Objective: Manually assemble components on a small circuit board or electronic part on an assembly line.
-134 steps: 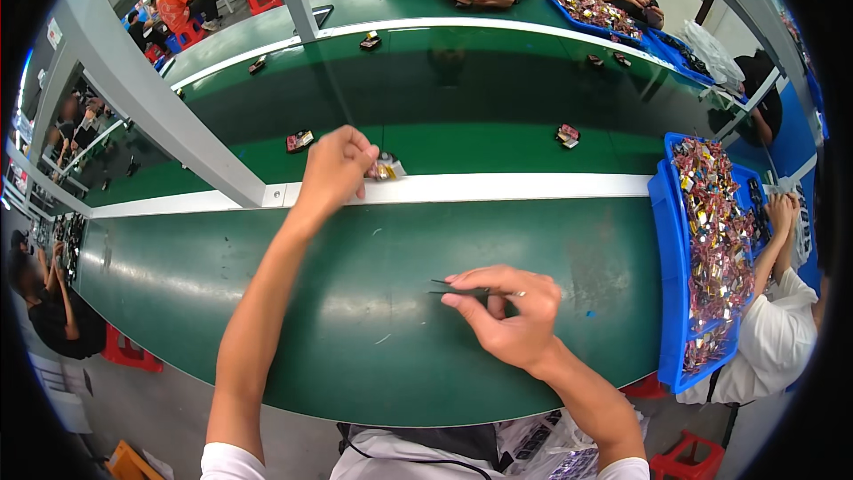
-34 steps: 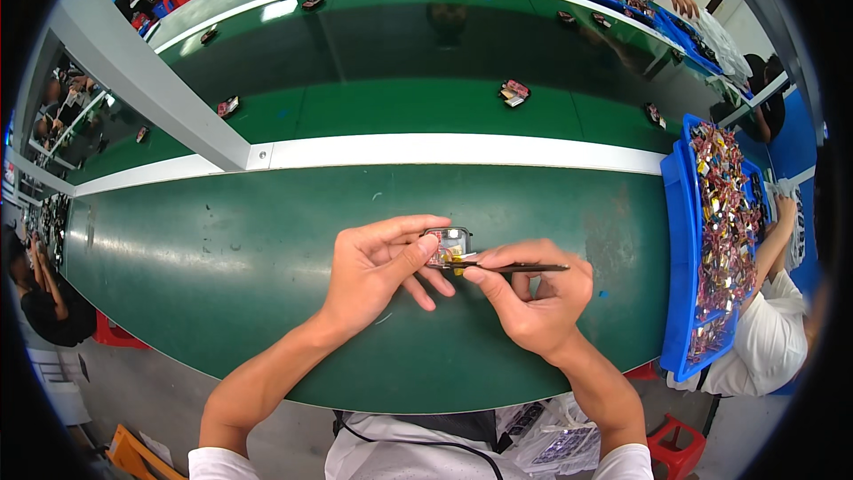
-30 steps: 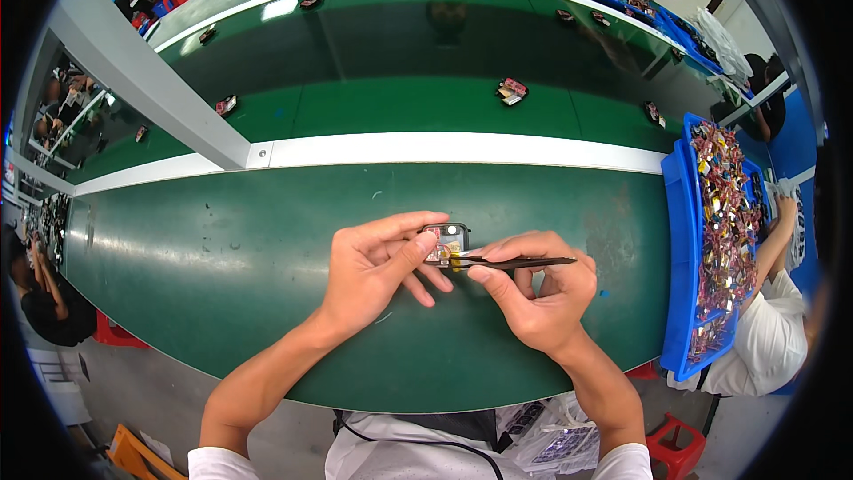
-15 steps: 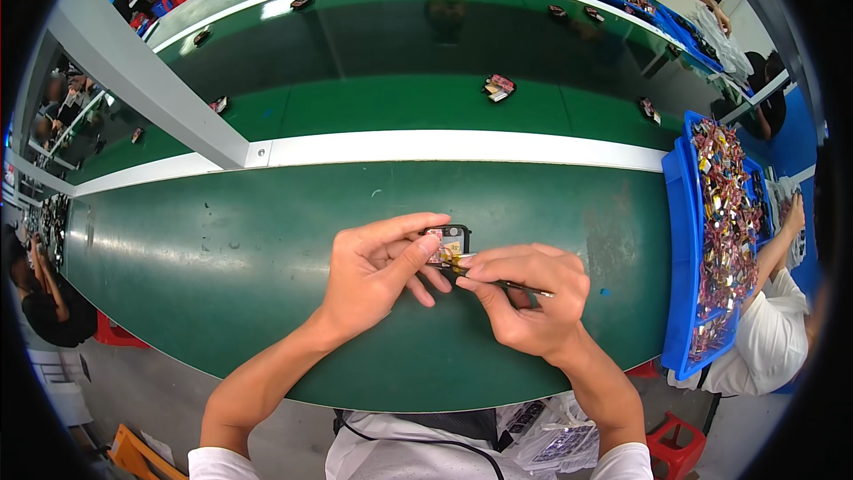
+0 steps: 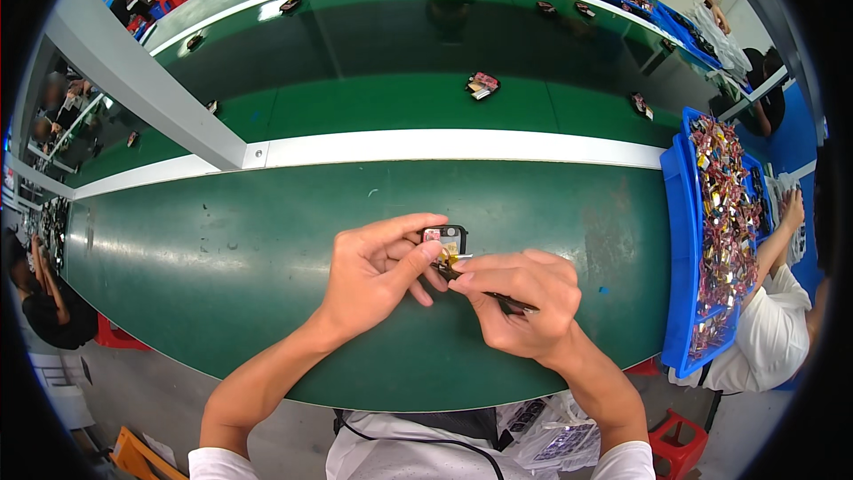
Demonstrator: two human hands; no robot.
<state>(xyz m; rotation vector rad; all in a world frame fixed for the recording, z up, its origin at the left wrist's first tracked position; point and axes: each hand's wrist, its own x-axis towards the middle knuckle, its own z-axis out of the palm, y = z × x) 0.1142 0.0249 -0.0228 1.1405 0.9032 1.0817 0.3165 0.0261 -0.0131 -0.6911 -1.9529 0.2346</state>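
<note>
The left hand [image 5: 378,267], thumb uppermost, grips a black-framed device [image 5: 454,236] above the scuffed green worktop [image 5: 195,249]; the right hand [image 5: 531,298], at the device's four o'clock, pinches dark tweezers [image 5: 517,304]. Blue tray [image 5: 676,258] at three o'clock; red stool [image 5: 680,441] at five.

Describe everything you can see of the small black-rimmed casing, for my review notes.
The small black-rimmed casing is a rounded rectangle, its rim plastic-looking. Its open face shows a pale grey interior with a round light spot near the top and pinkish-red and yellow parts. The left hand grips it from the left, thumb over its lower left, above the green table. The right hand holds dark tweezers at its lower edge; contact is hard to confirm.
</note>
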